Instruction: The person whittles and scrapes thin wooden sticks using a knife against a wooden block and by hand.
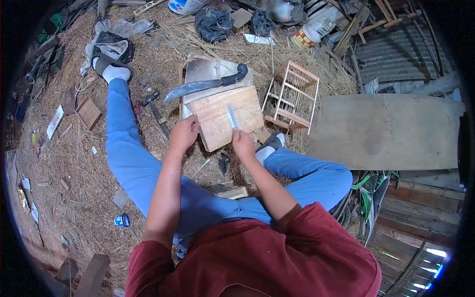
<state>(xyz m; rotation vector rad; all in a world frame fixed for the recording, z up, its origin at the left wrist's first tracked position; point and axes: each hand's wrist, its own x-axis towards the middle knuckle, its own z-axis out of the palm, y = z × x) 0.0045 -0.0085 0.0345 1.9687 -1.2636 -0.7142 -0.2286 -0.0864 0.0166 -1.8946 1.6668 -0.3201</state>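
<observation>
My right hand [242, 145] is closed around the handle of a knife [232, 119]. The knife's blade, a little blurred, points away from me over a pale wooden board [217, 111]. At the board's left edge, my left hand [184, 132] has its fingers curled together; whatever they pinch, if anything, is too small to make out. Behind the board lies a machete [198, 88] with a curved black handle, resting across a worn box-like support [210, 69].
A small wooden cage frame [295, 96] with thin bars stands right of the board. Left of it, a hammer [157, 115] lies on the straw-strewn ground. A large flat sheet [388, 131] is at the right, a shallow wooden tray [89, 114] at the left. A paint bucket [306, 37] stands behind.
</observation>
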